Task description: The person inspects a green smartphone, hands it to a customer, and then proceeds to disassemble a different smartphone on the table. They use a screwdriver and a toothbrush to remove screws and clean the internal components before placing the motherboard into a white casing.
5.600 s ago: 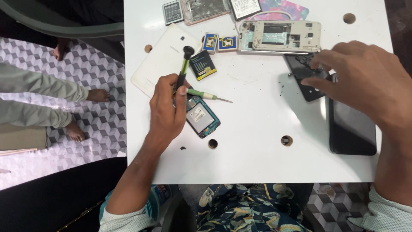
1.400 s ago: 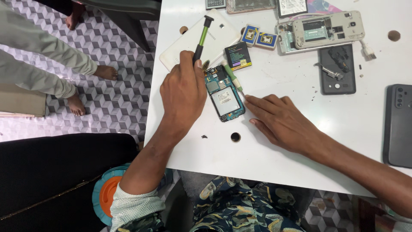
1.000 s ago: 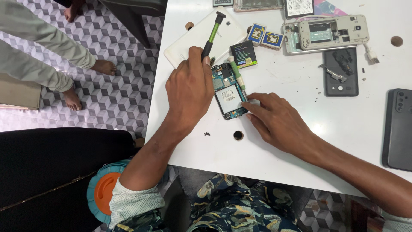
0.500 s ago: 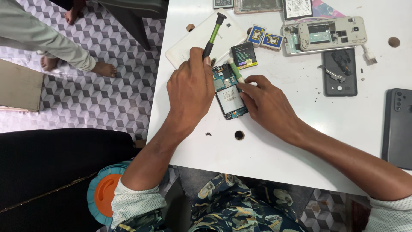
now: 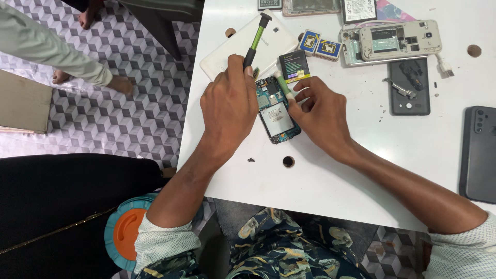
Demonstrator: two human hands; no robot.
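Note:
An opened phone (image 5: pixel 278 114) with a teal circuit board and no back cover lies on the white table (image 5: pixel 361 170). My left hand (image 5: pixel 230 106) grips a green and black screwdriver (image 5: pixel 255 40), its tip down at the phone's top edge. My right hand (image 5: pixel 318 113) rests against the phone's right side and its fingers pinch a second green-handled tool (image 5: pixel 283 86) lying across the phone's top corner.
A white back cover (image 5: pixel 227 57), a small black battery (image 5: pixel 293 65), two blue cards (image 5: pixel 319 43), a stripped silver phone frame (image 5: pixel 392 41), a black back cover (image 5: pixel 409 88) and a dark phone (image 5: pixel 478 152) lie around. A person's bare feet (image 5: pixel 116 82) stand at the left.
My right hand slid from the table up along the phone's right side and took hold of the second green tool. My left hand stayed on the screwdriver.

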